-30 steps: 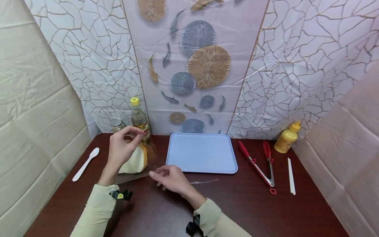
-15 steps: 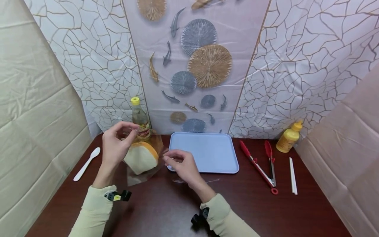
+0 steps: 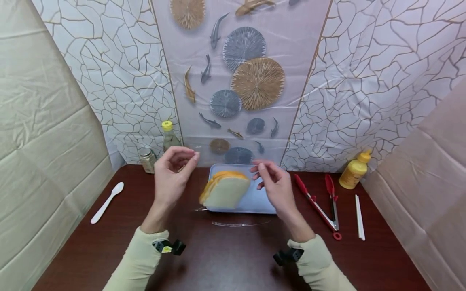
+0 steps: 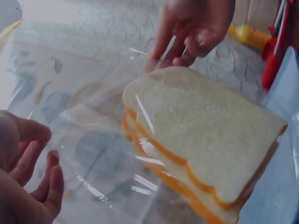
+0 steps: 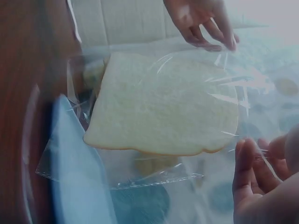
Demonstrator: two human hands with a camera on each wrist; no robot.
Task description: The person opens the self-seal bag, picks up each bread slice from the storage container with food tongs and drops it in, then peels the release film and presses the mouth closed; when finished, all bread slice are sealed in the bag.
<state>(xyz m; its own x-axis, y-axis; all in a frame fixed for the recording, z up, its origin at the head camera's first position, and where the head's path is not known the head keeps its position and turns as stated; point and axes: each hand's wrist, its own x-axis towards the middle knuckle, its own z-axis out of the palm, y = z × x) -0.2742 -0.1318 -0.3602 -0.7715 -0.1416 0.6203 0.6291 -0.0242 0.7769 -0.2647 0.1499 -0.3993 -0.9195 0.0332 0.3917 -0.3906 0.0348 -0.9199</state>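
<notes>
Slices of white bread (image 3: 227,192) with orange-brown crusts sit inside a clear plastic bag (image 4: 100,158), tilted over the light blue tray (image 3: 263,199). On the left, my left hand (image 3: 170,180) pinches the bag's upper edge between thumb and fingertips. My right hand (image 3: 279,186) pinches the opposite side of that edge, its other fingers loosely bent. In the right wrist view the bread (image 5: 163,102) hangs in the bag's lower part, and the clear film stretches from it up to both hands.
A clear strip (image 3: 240,224) lies in front of the tray. To the left are a white spoon (image 3: 107,203), a glass jar (image 3: 147,161) and a yellow-capped bottle (image 3: 169,135). Red-handled tongs (image 3: 320,210), white sticks (image 3: 359,217) and a yellow squeeze bottle (image 3: 354,171) are to the right.
Both hands have moved right, carrying the bagged bread from the table's left side to over the tray. The hands are now farther apart, and the jar is in view again.
</notes>
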